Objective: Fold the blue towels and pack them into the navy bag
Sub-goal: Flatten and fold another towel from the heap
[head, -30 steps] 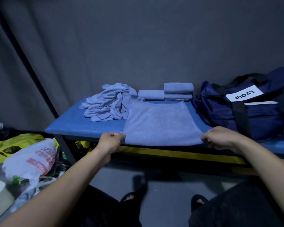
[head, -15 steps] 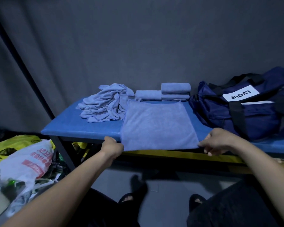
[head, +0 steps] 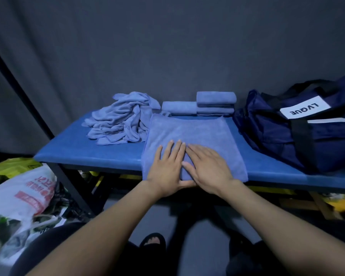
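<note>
Both hands, left (head: 166, 168) and right (head: 208, 168), lay flat, gripping nothing, on the towel (head: 189, 134), which stretched away from them; the bag (head: 299, 136) sat nearer the right.

— Dim overall, with a cold blue cast. Soft and even on the table (head: 84, 154); no glare, no hard highlights.

— Source?

— Cannot tell. Deep shadow under the table, and darkening toward the corners of the wall (head: 167, 46).

— Sharpness?

— Fair in the middle: towel (head: 197, 134) nap and the bag (head: 307, 132) label legible. Smeared low down; forearms and the plastic bags (head: 22, 196) at lower left blurred.

— Distortion?

— Wide-angle: table edge bowed, black pole (head: 20, 92) at left leaning.
</note>
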